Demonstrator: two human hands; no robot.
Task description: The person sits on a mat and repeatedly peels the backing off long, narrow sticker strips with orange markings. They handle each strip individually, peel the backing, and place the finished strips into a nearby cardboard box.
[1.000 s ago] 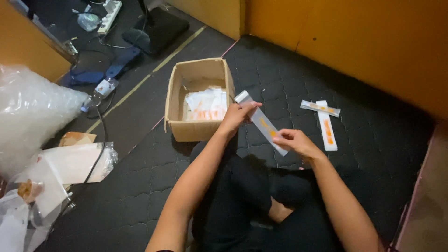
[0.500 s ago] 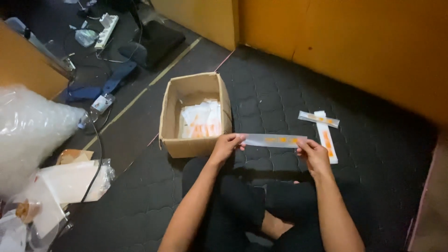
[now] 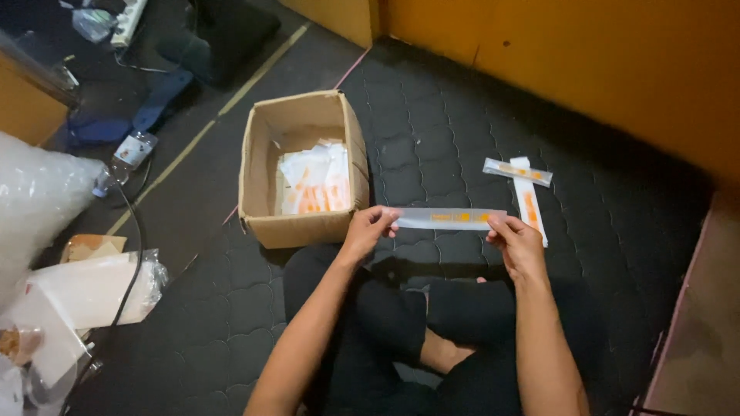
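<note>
I hold a long, flat white packet with orange print (image 3: 449,218) level in front of me, one end in each hand. My left hand (image 3: 368,229) pinches its left end and my right hand (image 3: 515,239) pinches its right end. Just beyond my left hand stands an open cardboard box (image 3: 262,162) with several similar white-and-orange packets lying inside. Two more such packets (image 3: 524,185) lie crossed on the dark quilted mat past my right hand.
I sit cross-legged on a black quilted mat (image 3: 432,139) against an orange wall (image 3: 586,62). Clear plastic bags (image 3: 38,200), paper sheets and a black cable (image 3: 127,262) lie at the left. A power strip (image 3: 127,19) and dark items sit at the top left.
The packet was slanted between my hands a second ago; it has turned level and is stretched between both hands. The view has drawn closer to the box.
</note>
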